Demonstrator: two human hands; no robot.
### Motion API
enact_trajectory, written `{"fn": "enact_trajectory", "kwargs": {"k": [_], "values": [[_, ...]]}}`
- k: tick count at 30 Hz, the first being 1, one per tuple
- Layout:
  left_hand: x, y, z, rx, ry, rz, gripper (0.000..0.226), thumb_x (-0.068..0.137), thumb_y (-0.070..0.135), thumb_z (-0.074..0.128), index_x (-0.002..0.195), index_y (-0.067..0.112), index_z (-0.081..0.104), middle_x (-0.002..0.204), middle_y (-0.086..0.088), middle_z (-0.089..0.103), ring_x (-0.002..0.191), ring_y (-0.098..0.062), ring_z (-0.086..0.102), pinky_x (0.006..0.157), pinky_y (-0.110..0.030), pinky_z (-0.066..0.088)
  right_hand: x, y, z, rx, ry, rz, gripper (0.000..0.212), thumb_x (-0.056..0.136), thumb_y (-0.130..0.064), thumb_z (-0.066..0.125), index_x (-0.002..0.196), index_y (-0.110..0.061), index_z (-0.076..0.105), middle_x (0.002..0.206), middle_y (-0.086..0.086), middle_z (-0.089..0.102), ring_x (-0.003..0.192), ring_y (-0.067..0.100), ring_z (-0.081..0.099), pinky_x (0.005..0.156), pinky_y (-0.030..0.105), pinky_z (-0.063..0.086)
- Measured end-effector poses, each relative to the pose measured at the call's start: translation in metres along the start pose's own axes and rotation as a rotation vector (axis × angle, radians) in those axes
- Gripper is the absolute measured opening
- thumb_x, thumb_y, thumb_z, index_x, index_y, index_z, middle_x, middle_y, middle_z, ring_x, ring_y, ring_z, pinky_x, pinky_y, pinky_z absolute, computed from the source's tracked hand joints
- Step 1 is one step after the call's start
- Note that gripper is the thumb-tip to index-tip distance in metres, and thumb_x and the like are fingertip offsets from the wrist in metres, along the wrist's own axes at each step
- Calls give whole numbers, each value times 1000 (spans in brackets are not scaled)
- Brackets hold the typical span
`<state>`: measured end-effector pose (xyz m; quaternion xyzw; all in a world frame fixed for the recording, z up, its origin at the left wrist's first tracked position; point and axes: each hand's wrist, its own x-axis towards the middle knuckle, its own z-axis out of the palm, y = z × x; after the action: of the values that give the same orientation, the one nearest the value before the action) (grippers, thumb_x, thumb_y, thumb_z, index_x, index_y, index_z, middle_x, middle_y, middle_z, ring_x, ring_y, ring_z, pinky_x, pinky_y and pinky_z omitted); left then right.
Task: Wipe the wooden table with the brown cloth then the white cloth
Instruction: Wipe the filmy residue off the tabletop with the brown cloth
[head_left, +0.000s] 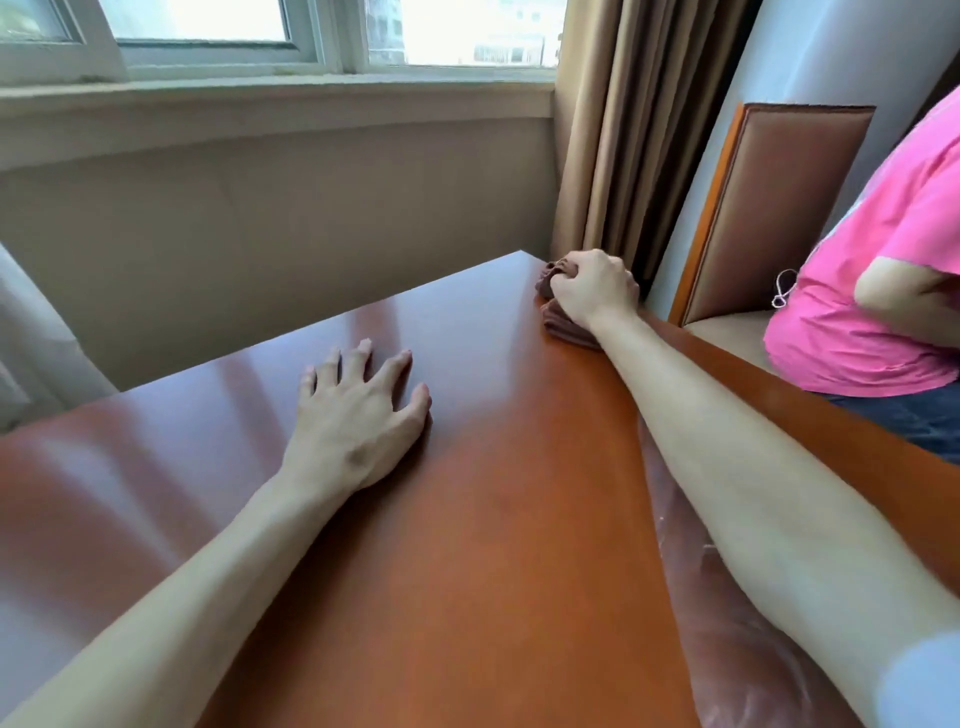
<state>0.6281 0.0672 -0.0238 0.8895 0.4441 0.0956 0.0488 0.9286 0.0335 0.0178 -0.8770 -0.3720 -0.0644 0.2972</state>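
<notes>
Brown cloth (563, 325) is seen bunched up at the far right corner of the worktop (467, 519), right at the edge, and it is gripped by the right hand (595, 286), whose fingers (563, 283) are curled tightly round a wad of the fabric while the rest of the cloth is spread flat beneath the wrist. The right arm is stretched long across the glossy reddish wood, and a pale smeared streak (691, 571) is visible on the surface beside the forearm. The left hand (358, 410) is laid palm down near the middle of the worktop, well apart from the cloth, its fingers (395, 364) spread and straight, nothing held. Window light is reflected in soft bands on the wood to the left. Beyond the far edge a window (249, 31) and a beige wall are seen, with a tan curtain (634, 130) hanging just behind the cloth. To the right, a padded chair back (779, 208) is stood against the wall, and a second person in a pink shirt (883, 270) is partly in view beside the worktop.
</notes>
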Motion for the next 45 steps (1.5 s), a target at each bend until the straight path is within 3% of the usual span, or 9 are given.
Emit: {"fn": "enact_trajectory", "kwargs": {"k": [4, 7, 9, 14, 18, 21, 28, 37, 45], "values": [[0, -1, 0, 3, -8, -24, 71, 89, 65, 10, 156, 42, 21, 164, -4, 19, 152, -30, 10, 123, -48, 6, 45, 2, 16, -14, -30, 21, 11, 80, -25, 56, 80, -23, 66, 99, 12, 72, 100, 41, 63, 74, 33, 42], [1, 0, 0, 8, -2, -20, 61, 98, 61, 21, 156, 41, 23, 164, -4, 19, 152, -31, 10, 122, -49, 7, 20, 0, 11, -35, -6, -11, 16, 82, -24, 56, 86, -18, 71, 97, 12, 72, 99, 42, 63, 72, 34, 41], [1, 3, -1, 0, -6, -34, 58, 100, 57, 26, 155, 40, 27, 163, -7, 23, 151, -35, 15, 122, -50, 11, -24, -6, -1, -44, -6, -70, 23, 83, -25, 56, 95, -22, 76, 100, 11, 73, 99, 41, 64, 74, 36, 44], [-8, 19, -23, 81, -43, -50, 51, 100, 44, 30, 145, 26, 47, 146, -14, 43, 137, -38, 36, 111, -52, 31, -189, -28, -54, -5, -117, -231, 17, 87, -26, 55, 91, -19, 70, 108, 0, 70, 98, 32, 60, 72, 35, 44], [-31, 39, -44, 111, -43, 52, 49, 99, 46, 33, 139, 25, 50, 144, -13, 47, 132, -36, 42, 107, -50, 35, -300, -28, -96, -8, -168, -332, 35, 89, -30, 55, 120, -27, 72, 131, -10, 66, 117, 23, 56, 94, 36, 50], [-55, 45, -48, 19, -95, 156, 55, 97, 54, 34, 148, 35, 42, 153, -12, 40, 140, -33, 36, 112, -50, 31, -329, -20, -111, 27, -187, -354, 38, 89, -34, 55, 124, -35, 69, 135, -17, 62, 122, 17, 53, 96, 36, 51], [-113, 15, -27, -92, -125, 105, 69, 93, 75, 24, 155, 45, 23, 167, -3, 13, 154, -27, 4, 125, -47, 3, -221, -10, -78, -18, -135, -231, 29, 91, -30, 54, 110, -21, 73, 123, 0, 68, 112, 28, 59, 90, 41, 54], [-112, 16, -20, -62, -37, 71, 75, 83, 81, 5, 153, 55, 13, 167, 12, 5, 154, -12, -6, 125, -36, -4, -8, 18, -17, -100, -3, 38, 23, 84, -23, 53, 95, -17, 73, 110, 14, 71, 106, 42, 62, 85, 39, 50], [-110, 18, -20, -73, -41, 66, 79, 80, 81, 1, 153, 55, 13, 168, 11, 4, 154, -15, -6, 125, -37, -3, -25, 28, -20, -85, 4, -4, 17, 81, -23, 53, 81, -15, 68, 92, 12, 68, 92, 42, 62, 74, 38, 47]]}}
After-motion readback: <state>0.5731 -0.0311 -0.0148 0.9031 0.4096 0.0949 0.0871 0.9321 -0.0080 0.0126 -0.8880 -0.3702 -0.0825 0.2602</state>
